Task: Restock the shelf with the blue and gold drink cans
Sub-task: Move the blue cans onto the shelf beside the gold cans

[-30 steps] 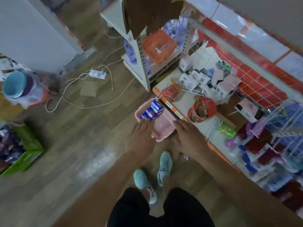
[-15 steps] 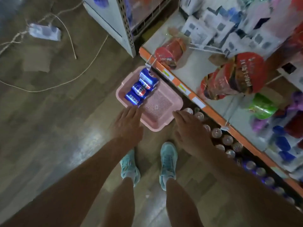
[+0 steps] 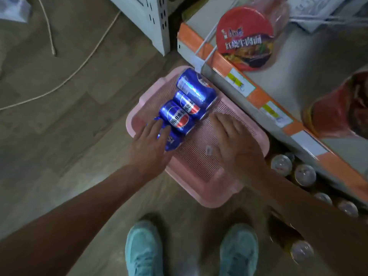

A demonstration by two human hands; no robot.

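Teal shoes [image 3: 143, 248] are standing at 6 o'clock, toes pointing at the pink basket [image 3: 209, 200] sitting on the floor. Nearest in it, the left hand [image 3: 148, 145] is resting straight-fingered on the nearest blue can [image 3: 173, 142]; not seeing a wrap around it. Apart from it, the right hand [image 3: 233, 144] is hovering flat over bare mesh, holding nothing, fingertips just beside the row's 4 o'clock ends. Four cans are lying on their sides, touching, row running 7 to 1 o'clock, each long axis running 10 to 4. Judging the left hand nearer, so likely picking first. Shelved can tops [image 3: 281, 164] are showing at 3 o'clock under the orange shelf edge [image 3: 256, 94], probably the target.
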